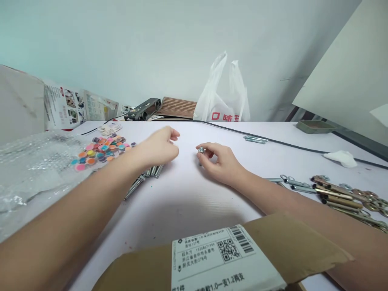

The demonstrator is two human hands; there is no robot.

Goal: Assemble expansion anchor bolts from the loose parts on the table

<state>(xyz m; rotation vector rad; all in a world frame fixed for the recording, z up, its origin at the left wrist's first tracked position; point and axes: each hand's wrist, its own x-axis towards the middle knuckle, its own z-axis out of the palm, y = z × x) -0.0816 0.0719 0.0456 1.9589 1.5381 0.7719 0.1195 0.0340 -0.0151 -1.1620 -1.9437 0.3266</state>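
Note:
My right hand pinches a small silver bolt between thumb and fingertips, its round metal end facing up. The lower part of the bolt is mostly hidden by my fingers. To its left, my left hand hovers over the white table with fingers loosely curled and slightly apart, and I see nothing in it. Below that hand lies a row of silver expansion bolts, partly covered by my forearm and hand. A heap of colourful plastic caps sits further left.
Brass-coloured sleeves, silver tubes and washers lie at the right. Thin metal rods rest near a black cable. A labelled cardboard box stands in front of me. Clear plastic wrap, a white bag and a green tray surround the workspace.

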